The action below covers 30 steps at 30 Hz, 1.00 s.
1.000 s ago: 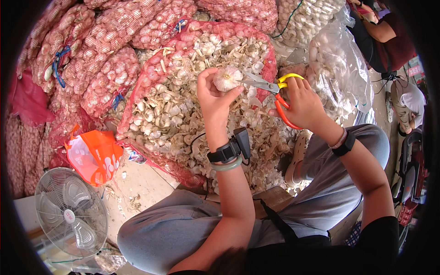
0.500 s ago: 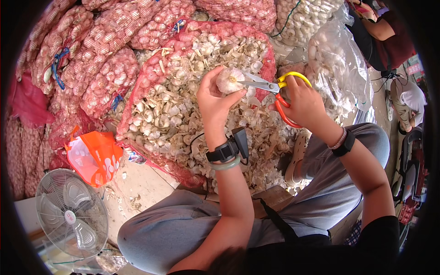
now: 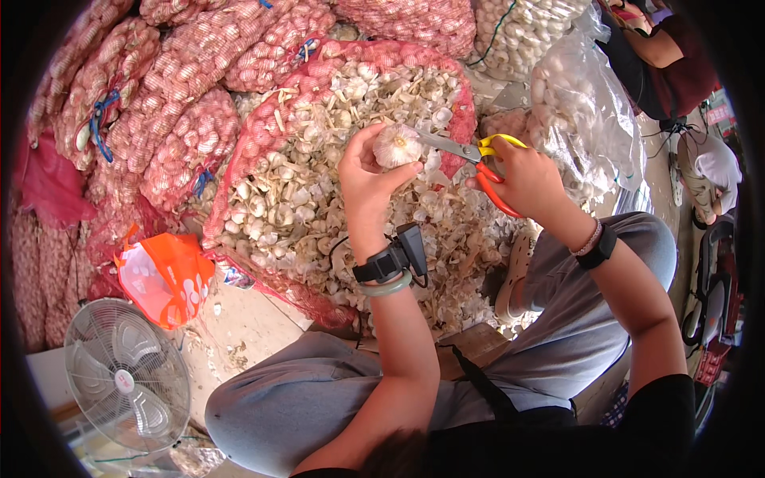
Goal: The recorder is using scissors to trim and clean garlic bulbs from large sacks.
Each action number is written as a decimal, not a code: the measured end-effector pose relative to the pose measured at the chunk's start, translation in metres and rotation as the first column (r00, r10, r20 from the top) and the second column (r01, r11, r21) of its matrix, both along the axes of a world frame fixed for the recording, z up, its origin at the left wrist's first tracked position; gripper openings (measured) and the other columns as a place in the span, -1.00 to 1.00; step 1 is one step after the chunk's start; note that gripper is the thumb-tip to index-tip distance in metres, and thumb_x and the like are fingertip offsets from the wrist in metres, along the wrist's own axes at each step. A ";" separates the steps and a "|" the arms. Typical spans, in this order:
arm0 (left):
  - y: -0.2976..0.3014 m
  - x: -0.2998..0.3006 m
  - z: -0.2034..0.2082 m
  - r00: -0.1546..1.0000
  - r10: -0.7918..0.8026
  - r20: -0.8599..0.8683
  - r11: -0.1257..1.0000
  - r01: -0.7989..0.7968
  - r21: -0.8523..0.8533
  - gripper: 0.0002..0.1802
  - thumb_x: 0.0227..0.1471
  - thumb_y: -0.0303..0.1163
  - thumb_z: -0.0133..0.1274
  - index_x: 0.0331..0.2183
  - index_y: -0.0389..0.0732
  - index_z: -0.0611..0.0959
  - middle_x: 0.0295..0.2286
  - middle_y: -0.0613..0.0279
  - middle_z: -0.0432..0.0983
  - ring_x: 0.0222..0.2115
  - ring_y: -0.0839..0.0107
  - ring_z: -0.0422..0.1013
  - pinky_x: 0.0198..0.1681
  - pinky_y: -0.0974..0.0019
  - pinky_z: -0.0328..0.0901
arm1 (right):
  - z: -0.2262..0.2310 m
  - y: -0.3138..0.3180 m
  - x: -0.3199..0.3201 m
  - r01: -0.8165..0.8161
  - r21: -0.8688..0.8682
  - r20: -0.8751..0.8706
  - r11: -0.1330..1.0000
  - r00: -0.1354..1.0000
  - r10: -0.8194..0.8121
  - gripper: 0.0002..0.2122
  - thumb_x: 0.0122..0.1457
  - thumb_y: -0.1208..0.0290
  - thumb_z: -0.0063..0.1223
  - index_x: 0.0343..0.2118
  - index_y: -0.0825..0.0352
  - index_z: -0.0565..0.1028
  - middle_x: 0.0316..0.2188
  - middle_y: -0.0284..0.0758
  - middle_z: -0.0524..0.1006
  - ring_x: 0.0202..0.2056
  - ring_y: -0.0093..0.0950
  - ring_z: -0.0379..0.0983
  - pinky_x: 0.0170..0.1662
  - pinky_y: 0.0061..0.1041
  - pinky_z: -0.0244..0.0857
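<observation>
My left hand [image 3: 368, 179] is closed round a whitish garlic bulb [image 3: 396, 146], its cut-looking top turned toward the right. In my right hand [image 3: 527, 180] are scissors [image 3: 488, 154] with one yellow and one red handle. Their blades reach left to the edge of the bulb; whether they touch it is hard to tell. Beneath both hands spreads a heap of loose garlic bulbs, cloves and papery skins [image 3: 319, 187], lying on an opened pink mesh sack [image 3: 247, 151].
Full pink mesh sacks of garlic [image 3: 191, 56] are stacked at the far left. A clear plastic bag [image 3: 582, 103] stands far right, with another person [image 3: 661, 56] beyond it. Near the left are an orange bag [image 3: 163, 275] and a fan [image 3: 126, 374].
The scissor handles have closed up a little and the blades have shifted slightly up relative to the bulb. Both hands have moved a little to the left.
</observation>
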<state>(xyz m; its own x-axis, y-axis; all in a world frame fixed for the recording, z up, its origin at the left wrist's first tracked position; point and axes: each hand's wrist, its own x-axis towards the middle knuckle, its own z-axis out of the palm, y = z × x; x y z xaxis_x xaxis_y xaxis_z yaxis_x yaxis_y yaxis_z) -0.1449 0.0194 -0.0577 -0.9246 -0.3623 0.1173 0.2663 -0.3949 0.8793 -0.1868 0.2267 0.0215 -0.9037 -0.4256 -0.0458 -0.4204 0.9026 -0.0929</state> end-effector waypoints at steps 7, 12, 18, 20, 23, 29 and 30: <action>-0.009 0.004 -0.009 0.997 -0.080 0.001 0.995 0.080 -0.056 -0.33 -0.41 -0.77 0.25 -0.12 -0.38 0.44 -0.25 0.14 0.46 -0.24 0.42 0.43 -0.21 0.40 0.41 | -0.005 0.007 0.002 -0.030 -0.051 0.070 0.998 0.997 0.034 -0.40 -0.12 -0.21 0.11 -0.30 0.35 0.47 -0.63 -0.18 0.48 -0.52 -0.15 0.47 -0.43 -0.25 0.34; -0.013 0.007 -0.010 0.979 -0.155 0.132 0.986 0.162 -0.043 -0.31 -0.43 -0.75 0.27 -0.11 -0.40 0.45 -0.22 0.13 0.47 -0.22 0.41 0.42 -0.19 0.39 0.39 | -0.008 0.010 0.001 -0.039 -0.030 0.101 0.999 0.994 0.042 -0.43 -0.11 -0.19 0.12 -0.44 0.38 0.48 -0.66 -0.16 0.46 -0.54 -0.13 0.44 -0.45 -0.25 0.30; -0.008 0.009 0.007 0.931 -0.363 -0.039 0.928 0.365 0.072 -0.26 -0.49 -0.67 0.32 -0.11 -0.38 0.46 -0.21 0.13 0.46 -0.19 0.39 0.42 -0.11 0.37 0.32 | -0.011 0.023 -0.024 0.057 -0.168 0.117 0.984 0.992 -0.037 -0.46 -0.03 -0.13 0.06 -0.51 0.44 0.47 -0.63 -0.09 0.47 -0.54 -0.15 0.45 -0.45 -0.28 0.31; -0.005 0.010 0.011 0.914 -0.403 -0.051 0.911 0.406 0.077 -0.26 -0.49 -0.66 0.32 -0.11 -0.38 0.44 -0.21 0.13 0.46 -0.19 0.40 0.41 -0.10 0.36 0.31 | -0.011 0.021 -0.024 0.035 -0.314 0.132 0.949 0.991 0.007 -0.47 -0.04 -0.09 0.11 -0.49 0.46 0.47 -0.65 -0.11 0.45 -0.57 -0.22 0.43 -0.46 -0.33 0.29; -0.001 0.010 0.011 0.885 -0.464 -0.035 0.881 0.465 0.084 -0.26 -0.47 -0.65 0.32 -0.11 -0.37 0.42 -0.22 0.15 0.46 -0.19 0.40 0.41 -0.09 0.36 0.29 | 0.002 0.011 -0.013 0.016 -0.565 0.161 0.825 0.983 0.091 -0.51 -0.10 0.06 0.27 -0.39 0.49 0.44 -0.64 -0.21 0.43 -0.60 -0.43 0.36 -0.48 -0.47 0.25; 0.014 0.006 0.017 0.820 -0.570 0.062 0.822 0.568 0.038 -0.33 -0.39 -0.60 0.28 -0.11 -0.38 0.42 -0.22 0.16 0.46 -0.19 0.41 0.41 -0.09 0.38 0.29 | 0.011 0.015 0.003 -0.123 -0.794 0.069 0.595 0.955 0.290 -0.58 -0.14 0.39 0.33 -0.24 0.43 0.38 -0.52 -0.29 0.44 -0.48 -0.54 0.36 -0.37 -0.54 0.28; 0.017 0.006 0.018 0.808 -0.584 0.075 0.812 0.583 0.034 -0.34 -0.37 -0.59 0.26 -0.11 -0.38 0.43 -0.22 0.16 0.46 -0.19 0.41 0.41 -0.09 0.38 0.29 | 0.012 0.016 0.005 -0.122 -0.815 0.074 0.566 0.947 0.311 -0.67 -0.08 0.44 0.26 -0.28 0.41 0.38 -0.52 -0.31 0.42 -0.48 -0.55 0.32 -0.38 -0.56 0.26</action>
